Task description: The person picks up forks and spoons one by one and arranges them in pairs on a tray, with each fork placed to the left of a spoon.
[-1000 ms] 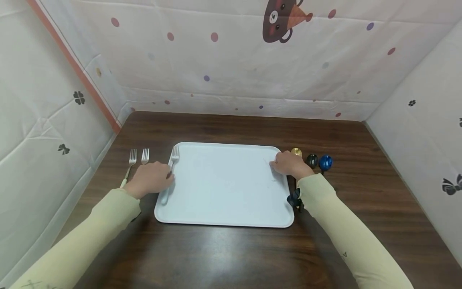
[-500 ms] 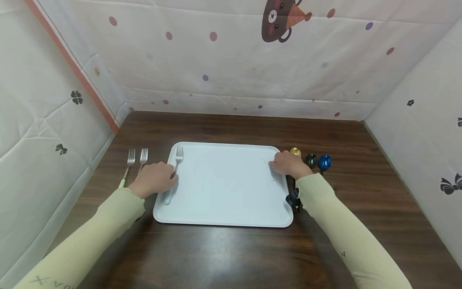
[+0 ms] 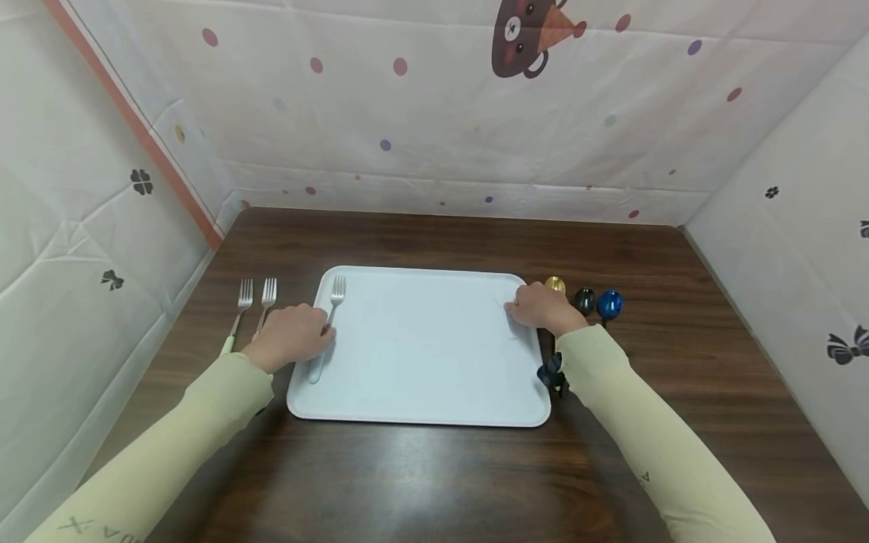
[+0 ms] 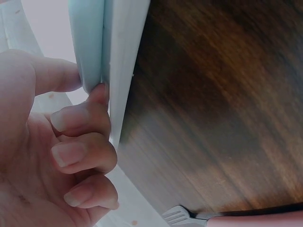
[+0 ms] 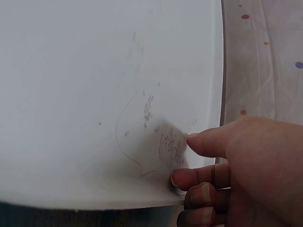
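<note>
A white rectangular tray (image 3: 421,347) lies on the table. Along its left side is a fork (image 3: 338,290), tines pointing to the far side. My left hand (image 3: 288,335) pinches the fork's pale blue handle (image 4: 88,38) between thumb and index finger, close beside the tray rim in the left wrist view; the other fingers curl in. At the tray's right edge is my right hand (image 3: 539,308), its fingers loosely bent with nothing held. Thumb and index fingertips are by the scuffed tray surface (image 5: 142,118) in the right wrist view; whether they touch it I cannot tell.
Left of the tray lie a green-handled fork (image 3: 241,305) and a second fork (image 3: 268,294), partly hidden. A gold spoon (image 3: 555,284), a black spoon (image 3: 584,302) and a blue spoon (image 3: 610,305) lie at the right. Printed cloth walls (image 3: 434,113) surround the table.
My left hand has shifted slightly right with the blue-handled fork, bringing the fork further in over the tray. My right hand has stayed at the tray's right edge.
</note>
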The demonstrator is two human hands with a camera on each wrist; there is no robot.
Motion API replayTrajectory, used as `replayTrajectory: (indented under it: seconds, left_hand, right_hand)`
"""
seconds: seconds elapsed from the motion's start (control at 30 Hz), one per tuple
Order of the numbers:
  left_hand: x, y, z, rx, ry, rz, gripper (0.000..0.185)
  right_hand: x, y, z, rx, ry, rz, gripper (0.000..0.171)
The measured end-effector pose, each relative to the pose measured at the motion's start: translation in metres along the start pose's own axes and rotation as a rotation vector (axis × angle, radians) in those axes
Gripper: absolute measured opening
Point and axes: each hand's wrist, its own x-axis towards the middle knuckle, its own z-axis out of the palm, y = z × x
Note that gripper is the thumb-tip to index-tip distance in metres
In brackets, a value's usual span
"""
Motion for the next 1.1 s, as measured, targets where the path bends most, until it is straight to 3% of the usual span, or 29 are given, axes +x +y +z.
replayTrajectory:
  seconds: [0.4,0.7,1.1]
  left_hand:
    - [-0.001,0.000,-0.003,-0.012,-0.009,-0.019,0.033]
    - [-0.005,-0.019,-0.010,-0.013,0.083,-0.011,0.034]
    - [0.001,-0.034,0.000,-0.033,0.021,-0.018,0.033]
  right_hand:
    - [-0.002,0.000,0.000,0.006,-0.001,-0.004,0.044]
    - [-0.003,0.000,0.000,0.011,0.007,-0.024,0.041]
    - [-0.003,0.000,0.001,0.003,0.005,-0.022,0.042]
